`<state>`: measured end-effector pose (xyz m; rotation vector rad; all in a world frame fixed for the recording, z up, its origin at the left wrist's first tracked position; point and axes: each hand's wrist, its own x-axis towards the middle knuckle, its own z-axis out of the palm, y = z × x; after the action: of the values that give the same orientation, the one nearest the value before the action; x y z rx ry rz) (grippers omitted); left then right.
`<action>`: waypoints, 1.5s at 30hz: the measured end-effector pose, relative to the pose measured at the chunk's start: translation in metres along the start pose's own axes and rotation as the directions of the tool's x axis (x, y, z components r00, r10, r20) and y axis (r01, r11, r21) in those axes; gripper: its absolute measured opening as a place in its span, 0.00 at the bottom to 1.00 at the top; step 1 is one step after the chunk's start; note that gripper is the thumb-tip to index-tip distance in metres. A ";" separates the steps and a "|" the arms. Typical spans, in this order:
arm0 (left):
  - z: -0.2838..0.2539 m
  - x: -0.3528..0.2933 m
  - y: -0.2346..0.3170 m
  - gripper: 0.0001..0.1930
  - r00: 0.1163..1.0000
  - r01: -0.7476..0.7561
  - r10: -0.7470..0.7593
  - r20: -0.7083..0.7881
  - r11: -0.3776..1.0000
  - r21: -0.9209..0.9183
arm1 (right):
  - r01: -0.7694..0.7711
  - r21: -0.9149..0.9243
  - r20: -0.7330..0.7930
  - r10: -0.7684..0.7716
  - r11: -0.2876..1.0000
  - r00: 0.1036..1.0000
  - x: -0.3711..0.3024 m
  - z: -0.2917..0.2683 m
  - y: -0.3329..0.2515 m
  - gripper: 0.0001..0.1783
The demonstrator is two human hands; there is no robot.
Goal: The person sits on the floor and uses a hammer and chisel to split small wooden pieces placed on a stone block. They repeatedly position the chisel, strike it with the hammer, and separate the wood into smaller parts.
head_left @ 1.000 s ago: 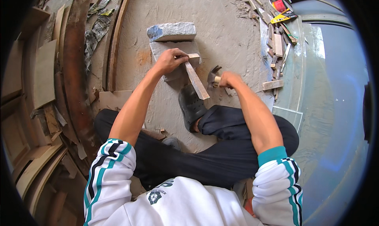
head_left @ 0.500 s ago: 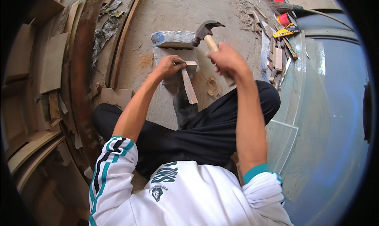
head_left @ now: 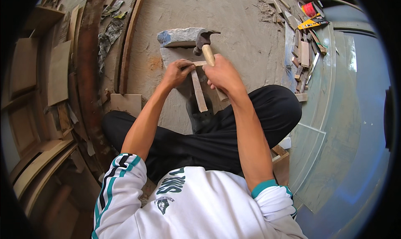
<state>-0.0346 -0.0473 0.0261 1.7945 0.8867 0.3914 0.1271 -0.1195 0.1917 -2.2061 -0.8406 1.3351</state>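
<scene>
My right hand [head_left: 225, 75] is wrapped round the wooden handle of a claw hammer [head_left: 203, 40]; its dark head hangs just above the work, by the stone. My left hand [head_left: 177, 73] pinches the far end of a narrow wooden strip [head_left: 199, 90], where it meets a short wooden crosspiece [head_left: 200, 64]. Whether a nail is between those fingertips is too small to tell. Under the wood lies a flat grey slab [head_left: 170, 55], partly hidden by my hands. Behind it rests a rough whitish stone block [head_left: 178, 37] with a blue patch.
Wood offcuts [head_left: 305, 54] lie in a heap at the right, near a yellow-handled saw [head_left: 312, 22] and a red roll [head_left: 309, 8]. Glass sheets [head_left: 334, 113] cover the right side. Long boards [head_left: 90, 55] and wooden panels [head_left: 58, 74] fill the left. My crossed legs [head_left: 188, 149] frame the work.
The hammer has come down and left with my right hand, closer to the crosspiece. My left hand stays pinched at the strip's end. The view has shifted slightly.
</scene>
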 end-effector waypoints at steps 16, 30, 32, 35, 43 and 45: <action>-0.004 0.001 0.006 0.14 1.000 -0.006 0.006 0.021 1.000 0.006 | 0.037 -0.195 0.005 -0.037 0.980 0.999 0.007 0.014 0.021 0.14; 0.000 -0.003 0.000 0.14 0.998 0.053 -0.054 -0.020 0.998 -0.036 | -0.019 -0.138 0.027 0.023 0.990 0.999 0.003 0.016 0.003 0.19; 0.000 -0.003 0.000 0.14 0.998 0.063 -0.064 -0.022 0.997 -0.053 | 0.092 -0.117 -0.072 -0.101 0.989 0.992 0.007 0.018 0.011 0.19; 0.001 -0.002 0.000 0.14 0.999 0.034 -0.035 -0.027 0.998 -0.058 | 0.159 -0.162 -0.124 -0.180 0.974 0.976 0.010 0.021 0.020 0.19; -0.007 0.006 -0.004 0.15 0.996 0.077 -0.074 0.049 0.995 -0.066 | 0.065 -0.101 -0.091 -0.075 0.993 0.993 0.007 0.014 0.008 0.18; -0.009 0.006 -0.003 0.15 0.995 0.080 -0.076 0.065 0.995 -0.062 | 0.159 -0.133 -0.143 -0.177 0.978 0.974 0.012 0.019 0.014 0.18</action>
<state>-0.0373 -0.0359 0.0258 1.6985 0.8875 0.3092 0.1180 -0.1205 0.1666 -2.2383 -1.0477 1.0451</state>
